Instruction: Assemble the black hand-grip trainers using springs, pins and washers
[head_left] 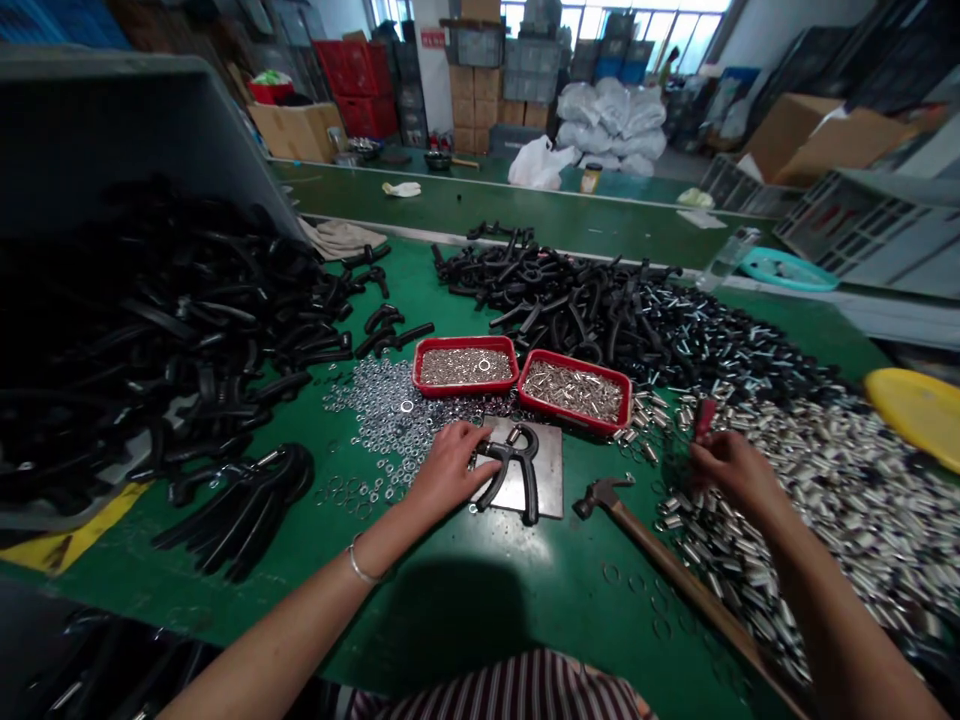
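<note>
My left hand (450,462) grips the left side of a black plier-shaped tool (517,455) between thumb and fingers. The tool lies on a square metal plate (551,468), its two handles towards me and a small metal cylinder in its curved jaws. My right hand (724,462) is closed on a small red-handled tool (703,418), held upright at the left edge of a heap of shiny metal cylinders (840,490); its lower end is hidden. Between my hands lies a claw hammer (660,555) with a wooden handle.
Two red trays (466,392) of small metal parts stand behind the plate. Loose nuts (382,410) lie left of it. Black handle parts (555,290) are heaped at the back and in a grey bin (247,150) at left. A yellow lid (919,410) is at right.
</note>
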